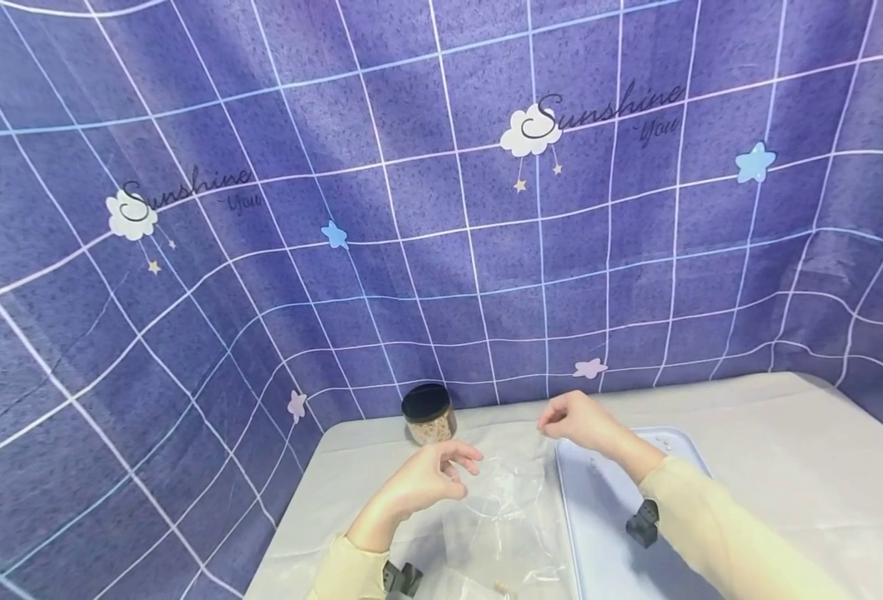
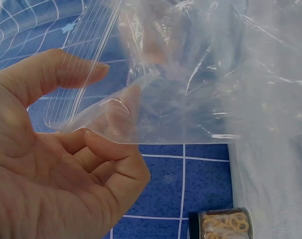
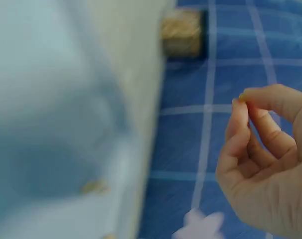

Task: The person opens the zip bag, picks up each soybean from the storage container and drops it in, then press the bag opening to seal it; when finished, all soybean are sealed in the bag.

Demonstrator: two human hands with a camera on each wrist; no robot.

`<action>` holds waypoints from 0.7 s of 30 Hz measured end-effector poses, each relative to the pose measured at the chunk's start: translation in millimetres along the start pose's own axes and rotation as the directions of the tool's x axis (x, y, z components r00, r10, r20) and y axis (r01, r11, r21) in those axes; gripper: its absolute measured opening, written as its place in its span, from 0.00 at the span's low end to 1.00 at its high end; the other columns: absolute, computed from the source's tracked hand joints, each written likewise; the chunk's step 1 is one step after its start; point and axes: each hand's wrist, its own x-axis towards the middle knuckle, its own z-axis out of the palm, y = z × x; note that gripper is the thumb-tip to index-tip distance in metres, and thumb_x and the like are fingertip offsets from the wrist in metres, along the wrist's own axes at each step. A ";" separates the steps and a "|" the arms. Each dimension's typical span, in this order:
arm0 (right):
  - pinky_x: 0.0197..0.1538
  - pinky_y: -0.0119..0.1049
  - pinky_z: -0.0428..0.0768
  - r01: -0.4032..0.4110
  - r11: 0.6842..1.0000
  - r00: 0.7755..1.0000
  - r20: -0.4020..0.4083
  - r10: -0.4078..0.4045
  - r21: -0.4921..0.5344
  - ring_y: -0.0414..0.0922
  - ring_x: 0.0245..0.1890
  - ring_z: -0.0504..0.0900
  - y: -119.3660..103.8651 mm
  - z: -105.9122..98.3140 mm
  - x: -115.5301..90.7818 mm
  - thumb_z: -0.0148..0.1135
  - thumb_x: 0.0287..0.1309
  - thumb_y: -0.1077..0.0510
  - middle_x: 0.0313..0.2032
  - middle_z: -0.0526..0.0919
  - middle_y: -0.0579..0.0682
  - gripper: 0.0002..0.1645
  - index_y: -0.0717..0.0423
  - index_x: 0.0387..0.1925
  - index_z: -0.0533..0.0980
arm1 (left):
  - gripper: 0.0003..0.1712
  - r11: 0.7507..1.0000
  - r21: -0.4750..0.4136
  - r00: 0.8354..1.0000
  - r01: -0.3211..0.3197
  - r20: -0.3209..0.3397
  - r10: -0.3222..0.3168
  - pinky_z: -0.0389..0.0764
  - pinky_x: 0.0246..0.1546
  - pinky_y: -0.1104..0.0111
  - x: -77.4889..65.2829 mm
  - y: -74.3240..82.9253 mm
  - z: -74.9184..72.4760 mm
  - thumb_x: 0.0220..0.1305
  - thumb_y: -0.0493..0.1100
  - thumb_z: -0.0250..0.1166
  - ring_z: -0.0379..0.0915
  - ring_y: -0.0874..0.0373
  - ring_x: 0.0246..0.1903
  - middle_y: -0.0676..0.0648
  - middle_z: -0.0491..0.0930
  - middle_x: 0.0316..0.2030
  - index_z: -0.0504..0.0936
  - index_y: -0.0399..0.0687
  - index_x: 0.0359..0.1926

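My left hand (image 1: 428, 482) holds a clear plastic zip bag (image 1: 503, 527) near its mouth. In the left wrist view, the ribbed zip edge of the bag (image 2: 163, 112) passes between the thumb and the curled fingers, partly seen through the plastic. Above the far end of the tray, my right hand (image 1: 582, 421) pinches a tiny yellowish piece (image 3: 242, 97) between thumb and index finger; most of it is hidden by the fingertips. A small tan piece (image 1: 501, 588) shows at the bag's near part; whether it lies inside, I cannot tell.
A light blue tray (image 1: 599, 521) lies right of the bag, with a few small pieces (image 3: 94, 186) on it, blurred in the right wrist view. At the back left stands a black-lidded jar (image 1: 432, 427) of ring-like tan pieces. A blue-purple grid curtain (image 1: 441, 250) borders the pale-covered table (image 1: 786, 467).
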 end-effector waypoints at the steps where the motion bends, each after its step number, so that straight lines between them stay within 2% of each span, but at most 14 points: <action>1: 0.42 0.40 0.82 0.029 0.999 0.999 0.029 -0.029 0.024 0.42 0.33 0.83 -10.5 1.1 0.3 0.70 0.52 0.66 0.30 0.88 0.47 0.04 0.61 0.32 0.85 | 0.31 1.000 0.002 1.000 0.000 0.000 0.000 0.76 0.31 0.71 -0.1 0.6 0.0 0.44 0.23 0.63 0.74 0.56 0.32 0.40 0.84 0.42 0.81 0.31 0.55; 6: 0.39 0.34 0.82 0.154 0.983 0.975 0.147 -0.167 0.098 0.40 0.31 0.83 -52.8 14.4 -2.7 0.70 0.54 0.66 0.29 0.87 0.46 0.02 0.60 0.32 0.84 | 0.31 1.000 0.011 1.000 0.002 -0.001 -0.002 0.77 0.31 0.71 -0.6 2.4 -0.1 0.44 0.23 0.64 0.75 0.56 0.33 0.40 0.84 0.42 0.82 0.32 0.54; 10: 0.39 0.33 0.81 0.228 0.966 0.944 0.215 -0.250 0.122 0.37 0.30 0.82 -73.2 26.5 -5.5 0.71 0.53 0.67 0.29 0.86 0.44 0.03 0.59 0.31 0.84 | 0.30 1.000 0.006 1.000 0.001 -0.003 -0.001 0.77 0.30 0.71 -0.9 1.5 -0.1 0.43 0.23 0.64 0.75 0.56 0.32 0.39 0.84 0.42 0.82 0.32 0.54; 12: 0.39 0.33 0.82 0.257 0.959 0.931 0.235 -0.279 0.121 0.36 0.30 0.81 -79.1 31.0 -6.7 0.71 0.53 0.67 0.29 0.86 0.44 0.03 0.58 0.30 0.84 | 0.31 1.000 0.008 1.000 0.000 -0.002 0.000 0.77 0.30 0.71 -1.1 1.5 -0.1 0.43 0.23 0.63 0.75 0.56 0.32 0.40 0.84 0.42 0.82 0.32 0.54; 16: 0.38 0.32 0.81 0.287 0.954 0.921 0.250 -0.300 0.088 0.34 0.30 0.81 -85.2 36.3 -8.5 0.71 0.52 0.67 0.30 0.87 0.45 0.04 0.57 0.30 0.84 | 0.31 1.000 0.021 1.000 -0.003 -0.002 0.003 0.77 0.31 0.70 -2.3 2.2 -0.3 0.43 0.23 0.64 0.75 0.56 0.33 0.42 0.84 0.42 0.82 0.35 0.54; 21: 0.37 0.31 0.81 0.294 0.953 0.922 0.241 -0.303 0.073 0.33 0.29 0.80 -84.7 36.5 -9.8 0.71 0.52 0.67 0.30 0.87 0.45 0.04 0.56 0.30 0.84 | 0.31 1.000 0.016 1.000 -0.011 0.000 0.011 0.77 0.31 0.70 -3.2 2.1 0.1 0.43 0.23 0.64 0.75 0.56 0.33 0.40 0.84 0.42 0.82 0.35 0.54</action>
